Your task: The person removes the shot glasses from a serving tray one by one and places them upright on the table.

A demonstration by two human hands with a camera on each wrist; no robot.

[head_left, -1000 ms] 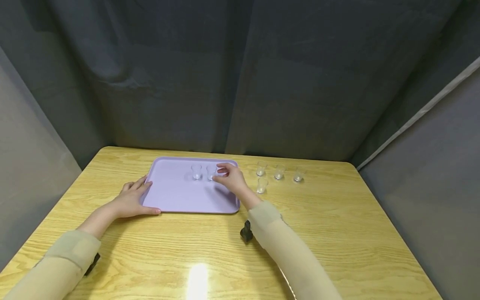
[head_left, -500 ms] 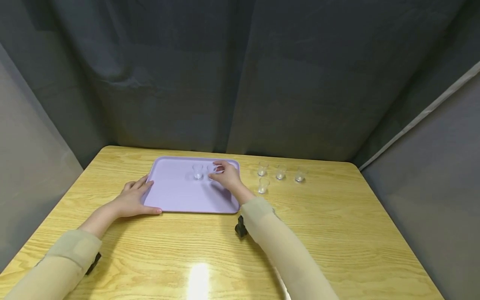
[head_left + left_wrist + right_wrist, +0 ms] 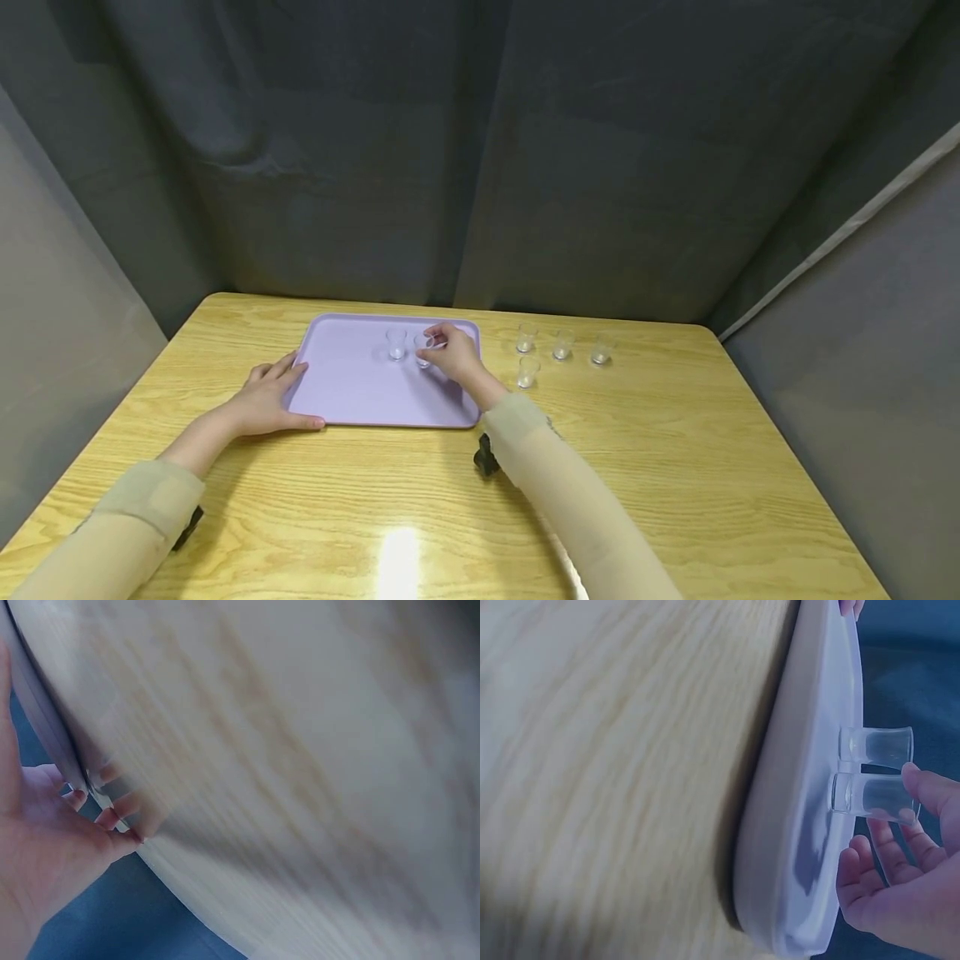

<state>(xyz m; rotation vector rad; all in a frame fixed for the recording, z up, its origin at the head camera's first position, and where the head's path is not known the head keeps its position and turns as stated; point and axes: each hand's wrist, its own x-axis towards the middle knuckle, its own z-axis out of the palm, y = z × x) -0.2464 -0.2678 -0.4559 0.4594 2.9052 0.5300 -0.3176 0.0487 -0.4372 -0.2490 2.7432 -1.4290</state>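
A lilac tray (image 3: 352, 396) lies on the table. My left hand (image 3: 262, 404) rests at its left end, fingers spread over the side rim and thumb along the front edge. My right hand (image 3: 459, 357) pinches a small clear shot glass (image 3: 877, 796) near its rim between thumb and fingers. That glass is upright, with its base right at the tray's surface. Just to its left, a second shot glass (image 3: 396, 345) stands on the tray. In the right wrist view the two glasses (image 3: 885, 747) appear side by side, close together.
Several more shot glasses stand on the wooden table (image 3: 675, 467) right of the tray: three in a back row, with a middle glass (image 3: 562, 345), and a nearer glass (image 3: 528, 372). A dark curtain (image 3: 360, 167) hangs behind the table; grey panels flank it.
My right hand has shifted slightly left, then a little toward me, with the pinched glass coming slightly nearer the front. My left hand stays in place on the tray.
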